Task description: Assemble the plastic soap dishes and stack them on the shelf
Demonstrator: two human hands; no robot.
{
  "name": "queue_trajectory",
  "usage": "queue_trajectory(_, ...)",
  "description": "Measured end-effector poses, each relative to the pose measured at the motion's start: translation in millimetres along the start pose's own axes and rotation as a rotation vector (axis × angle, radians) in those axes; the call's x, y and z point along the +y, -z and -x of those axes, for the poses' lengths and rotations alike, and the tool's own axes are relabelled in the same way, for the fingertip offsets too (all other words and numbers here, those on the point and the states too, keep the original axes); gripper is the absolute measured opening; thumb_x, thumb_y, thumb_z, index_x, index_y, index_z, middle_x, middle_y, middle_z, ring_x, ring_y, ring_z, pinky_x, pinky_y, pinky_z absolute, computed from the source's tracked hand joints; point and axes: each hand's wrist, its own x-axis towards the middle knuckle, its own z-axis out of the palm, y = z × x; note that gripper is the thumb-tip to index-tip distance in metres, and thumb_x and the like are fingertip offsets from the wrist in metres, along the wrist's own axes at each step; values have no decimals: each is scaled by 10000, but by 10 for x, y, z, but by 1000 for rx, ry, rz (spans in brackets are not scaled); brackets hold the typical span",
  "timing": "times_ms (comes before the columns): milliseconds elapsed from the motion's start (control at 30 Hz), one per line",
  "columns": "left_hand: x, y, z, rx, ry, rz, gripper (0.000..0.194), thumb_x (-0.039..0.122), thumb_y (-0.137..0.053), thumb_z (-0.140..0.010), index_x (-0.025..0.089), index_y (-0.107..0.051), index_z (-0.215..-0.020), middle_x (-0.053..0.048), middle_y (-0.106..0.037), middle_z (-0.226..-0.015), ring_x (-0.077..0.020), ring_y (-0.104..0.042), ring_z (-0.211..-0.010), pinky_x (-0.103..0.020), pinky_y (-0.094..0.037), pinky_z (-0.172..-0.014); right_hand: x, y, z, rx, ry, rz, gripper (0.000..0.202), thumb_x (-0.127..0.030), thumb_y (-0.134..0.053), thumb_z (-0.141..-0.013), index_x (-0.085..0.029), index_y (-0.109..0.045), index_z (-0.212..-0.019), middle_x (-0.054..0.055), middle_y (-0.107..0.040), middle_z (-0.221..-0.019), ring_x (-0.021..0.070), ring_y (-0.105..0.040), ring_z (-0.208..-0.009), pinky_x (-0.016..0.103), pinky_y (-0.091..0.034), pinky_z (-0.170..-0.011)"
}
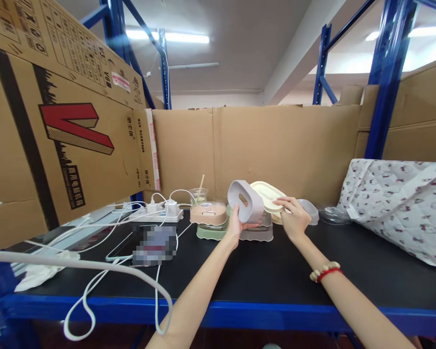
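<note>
My left hand (235,225) grips a pale grey-lilac plastic box (252,206), tilted so that a face with an oval hole points toward me. A cream oval plastic piece with a rim (271,194) is pinched in my right hand (294,217), just right of the box. Beneath and behind my left hand, wavy-edged plastic pieces sit on the black tabletop: a green one (209,232) with a peach box (208,214) on top, and a grey-brown one (257,234). Beyond my right hand lies a pale translucent oval piece (308,211).
A power strip (160,214) with white plugs and tangled cables (94,237) takes up the left, beside a blurred-out phone (154,245). A clear cup with a straw (199,195) stands behind. To the right sit clear plastic (334,215) and a patterned quilted bag (399,208).
</note>
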Motion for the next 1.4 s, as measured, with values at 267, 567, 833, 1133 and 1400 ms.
queue_trajectory(267,55,-71,11,110,-101,201,171,260,-510,-857,142,-615,-923,-62,-705,-882,-172,-665,-834,-252,-539,-696,-186,-152,138,47,499,-233,252,-195,-436,-752,-185,-685,-787,57,-635,-947,112,-618,-888,226,-536,-735)
queue_trajectory(567,112,-27,1,166,-207,189,133,195,-617,-758,162,-650,-883,-39,-704,-901,-159,-646,-862,-231,-499,-729,-375,-89,131,-235,-185,-767,543,-487,-469,-748,-122,-578,-1135,134,-567,-1172,140,-641,-827,231,-540,-540)
queue_trajectory(833,13,-10,-20,90,-320,-133,190,285,-725,-607,131,-661,-699,-29,-646,-685,-147,-578,-673,-242,-434,-623,-513,-34,65,-421,-445,-896,878,-592,-710,-484,-129,-546,-1212,118,-591,-1164,185,-612,-999,257,-550,-777)
queue_trajectory(1133,59,-16,21,105,-429,-89,295,320,-743,-569,148,-639,-784,-38,-660,-802,-161,-596,-791,-259,-451,-716,-457,-21,51,-538,-392,-911,807,-524,-746,-492,-161,-552,-1186,93,-591,-1169,161,-620,-979,256,-544,-812)
queue_trajectory(1400,63,-6,24,34,-658,-300,239,304,-738,-560,164,-563,-643,33,-550,-625,-112,-523,-643,-221,-415,-618,-429,-20,40,-539,-308,-904,722,-574,-740,-472,-164,-558,-1038,64,-662,-961,117,-636,-848,201,-528,-718)
